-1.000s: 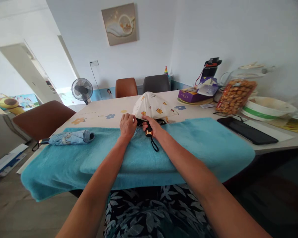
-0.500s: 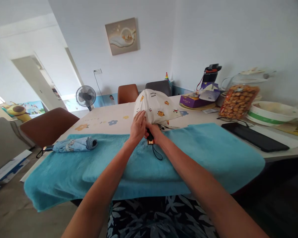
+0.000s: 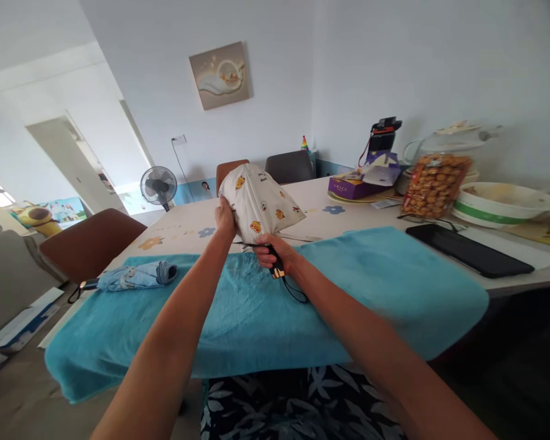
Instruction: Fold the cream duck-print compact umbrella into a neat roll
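**White Cartoon-Print Fabric Umbrella [image 3: 263,201] Was Gripped by Two Bare Hands Over a Dining Table**

A person's right hand [image 3: 275,252] was wrapped closed around the umbrella's slim black handle [image 3: 277,264], its gold-coloured end and thin black cord loop [image 3: 296,298] hanging toward the wearer. The left hand [image 3: 226,217] touched the left side of the bunched canopy; its fingers were partly hidden by the cloth, and how tightly they were curled could not be told. The umbrella was tilted, its partly gathered canopy beyond the hands and its handle above a plush turquoise towel [image 3: 348,293] draped over the near edge of the cream, flower-printed table [image 3: 360,215]. To the left, a rolled light-blue fabric umbrella [image 3: 137,276] lay on the towel, well apart from both hands. At right, a flat black rectangular phone [image 3: 470,250] lay near a white bowl with a green band [image 3: 490,215] and a purple cardboard box [image 3: 348,187].
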`<state>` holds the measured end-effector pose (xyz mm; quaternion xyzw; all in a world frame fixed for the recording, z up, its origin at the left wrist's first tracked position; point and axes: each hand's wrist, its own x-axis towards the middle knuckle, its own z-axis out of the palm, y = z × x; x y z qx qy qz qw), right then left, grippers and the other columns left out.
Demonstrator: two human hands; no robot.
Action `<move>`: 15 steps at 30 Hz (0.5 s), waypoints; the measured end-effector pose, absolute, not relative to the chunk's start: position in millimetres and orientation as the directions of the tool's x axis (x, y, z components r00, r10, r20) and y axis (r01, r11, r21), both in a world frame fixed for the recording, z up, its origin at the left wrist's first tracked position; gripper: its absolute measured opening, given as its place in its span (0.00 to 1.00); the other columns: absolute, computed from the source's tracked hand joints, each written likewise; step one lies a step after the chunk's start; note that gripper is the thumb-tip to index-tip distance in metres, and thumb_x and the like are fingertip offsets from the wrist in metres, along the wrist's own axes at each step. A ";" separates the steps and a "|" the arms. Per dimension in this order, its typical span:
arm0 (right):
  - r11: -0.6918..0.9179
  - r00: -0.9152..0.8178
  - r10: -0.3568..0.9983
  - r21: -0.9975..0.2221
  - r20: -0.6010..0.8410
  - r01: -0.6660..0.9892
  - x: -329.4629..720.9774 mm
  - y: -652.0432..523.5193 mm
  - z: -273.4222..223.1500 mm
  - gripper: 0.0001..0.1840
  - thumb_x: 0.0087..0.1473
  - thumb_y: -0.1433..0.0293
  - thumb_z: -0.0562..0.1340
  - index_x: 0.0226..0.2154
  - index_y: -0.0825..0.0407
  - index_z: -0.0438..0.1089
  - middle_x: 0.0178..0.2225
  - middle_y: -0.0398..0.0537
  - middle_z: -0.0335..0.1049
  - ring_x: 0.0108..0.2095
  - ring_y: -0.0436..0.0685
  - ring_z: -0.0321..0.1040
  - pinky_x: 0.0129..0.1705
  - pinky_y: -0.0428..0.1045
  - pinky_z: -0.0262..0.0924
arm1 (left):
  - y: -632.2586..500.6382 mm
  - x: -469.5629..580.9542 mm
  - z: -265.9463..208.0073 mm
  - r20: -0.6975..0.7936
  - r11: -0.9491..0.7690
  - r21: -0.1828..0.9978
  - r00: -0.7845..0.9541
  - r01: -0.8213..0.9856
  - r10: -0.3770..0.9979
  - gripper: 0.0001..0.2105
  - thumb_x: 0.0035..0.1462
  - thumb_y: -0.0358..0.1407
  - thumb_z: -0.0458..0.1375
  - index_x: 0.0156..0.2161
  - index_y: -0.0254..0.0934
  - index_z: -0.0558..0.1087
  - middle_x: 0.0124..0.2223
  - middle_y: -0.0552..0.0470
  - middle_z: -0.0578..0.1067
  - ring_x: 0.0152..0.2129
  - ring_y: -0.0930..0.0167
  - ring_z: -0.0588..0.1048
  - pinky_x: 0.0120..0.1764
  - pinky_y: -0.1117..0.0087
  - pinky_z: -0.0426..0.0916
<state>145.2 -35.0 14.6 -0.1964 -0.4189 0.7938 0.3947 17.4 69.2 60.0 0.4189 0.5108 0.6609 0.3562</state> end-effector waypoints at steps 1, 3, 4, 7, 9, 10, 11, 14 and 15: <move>-0.348 -0.618 0.786 -0.812 0.019 -0.468 145.3 -34.4 14.6 0.15 0.50 0.70 0.55 0.16 0.50 0.51 0.11 0.33 0.47 0.09 0.43 0.40 0.11 0.41 0.48 | 70.7 12.5 59.4 0.178 -0.200 0.980 -0.449 0.000 0.875 0.22 0.56 0.53 0.50 0.31 0.33 0.69 0.34 0.43 0.73 0.37 0.63 0.73 0.39 0.65 0.67; -0.362 -0.621 0.784 -0.805 0.010 -0.470 145.5 -33.8 15.1 0.16 0.52 0.70 0.54 0.16 0.50 0.50 0.10 0.33 0.46 0.09 0.43 0.40 0.11 0.41 0.48 | 72.4 2.9 59.1 0.184 -0.178 0.982 -0.527 0.062 0.830 0.18 0.55 0.50 0.53 0.28 0.34 0.67 0.30 0.47 0.71 0.33 0.67 0.72 0.35 0.67 0.66; -0.364 -0.618 0.786 -0.804 0.007 -0.471 145.7 -33.7 15.6 0.17 0.53 0.70 0.53 0.16 0.50 0.50 0.10 0.33 0.45 0.09 0.43 0.39 0.11 0.41 0.48 | 72.9 -1.8 59.4 0.187 -0.182 0.981 -0.529 0.061 0.828 0.17 0.54 0.49 0.54 0.27 0.34 0.67 0.29 0.48 0.70 0.31 0.68 0.71 0.34 0.68 0.65; -0.368 -0.619 0.786 -0.801 0.004 -0.472 146.1 -33.8 17.0 0.16 0.53 0.71 0.53 0.17 0.49 0.49 0.10 0.33 0.45 0.09 0.43 0.39 0.11 0.41 0.48 | 73.9 -16.5 61.3 0.137 -0.166 0.986 -0.417 -0.033 0.899 0.15 0.52 0.46 0.57 0.26 0.34 0.67 0.26 0.51 0.69 0.26 0.71 0.70 0.30 0.70 0.64; -0.374 -0.621 0.784 -0.799 -0.001 -0.471 145.8 -33.7 17.4 0.15 0.52 0.71 0.53 0.18 0.49 0.49 0.11 0.33 0.46 0.09 0.43 0.40 0.11 0.41 0.48 | 74.7 -26.6 62.6 0.163 -0.199 0.978 -0.363 -0.063 0.917 0.13 0.50 0.43 0.59 0.26 0.34 0.68 0.24 0.53 0.68 0.24 0.73 0.68 0.28 0.71 0.63; -0.373 -0.617 0.787 -0.798 -0.002 -0.473 145.5 -33.6 17.4 0.15 0.52 0.71 0.53 0.18 0.49 0.49 0.11 0.33 0.46 0.10 0.43 0.40 0.11 0.41 0.48 | 75.2 -31.3 62.8 0.196 -0.237 0.969 -0.377 -0.066 0.905 0.11 0.49 0.41 0.60 0.27 0.35 0.68 0.24 0.55 0.68 0.23 0.74 0.67 0.28 0.72 0.63; -0.368 -0.609 0.793 -0.798 -0.002 -0.477 145.2 -33.5 17.5 0.15 0.52 0.71 0.53 0.18 0.49 0.49 0.11 0.33 0.46 0.10 0.43 0.40 0.11 0.41 0.48 | 75.7 -35.4 62.6 0.233 -0.281 0.958 -0.412 -0.061 0.881 0.09 0.49 0.39 0.60 0.27 0.35 0.68 0.23 0.56 0.67 0.22 0.75 0.66 0.27 0.73 0.62; -0.354 -0.587 0.810 -0.804 -0.008 -0.478 144.7 -33.9 17.6 0.15 0.53 0.72 0.52 0.17 0.49 0.49 0.11 0.33 0.46 0.10 0.43 0.40 0.11 0.41 0.48 | 77.3 -42.2 58.2 0.272 -0.334 0.942 -0.485 -0.044 0.831 0.07 0.50 0.37 0.58 0.27 0.35 0.68 0.23 0.59 0.66 0.20 0.77 0.63 0.26 0.75 0.60; -0.356 -0.584 0.812 -0.807 -0.017 -0.472 144.8 -34.2 17.7 0.16 0.53 0.72 0.52 0.17 0.49 0.49 0.11 0.33 0.46 0.10 0.43 0.40 0.12 0.41 0.48 | 77.8 -42.6 55.6 0.269 -0.325 0.945 -0.478 -0.036 0.836 0.07 0.50 0.37 0.57 0.27 0.35 0.68 0.23 0.58 0.66 0.20 0.78 0.63 0.26 0.76 0.60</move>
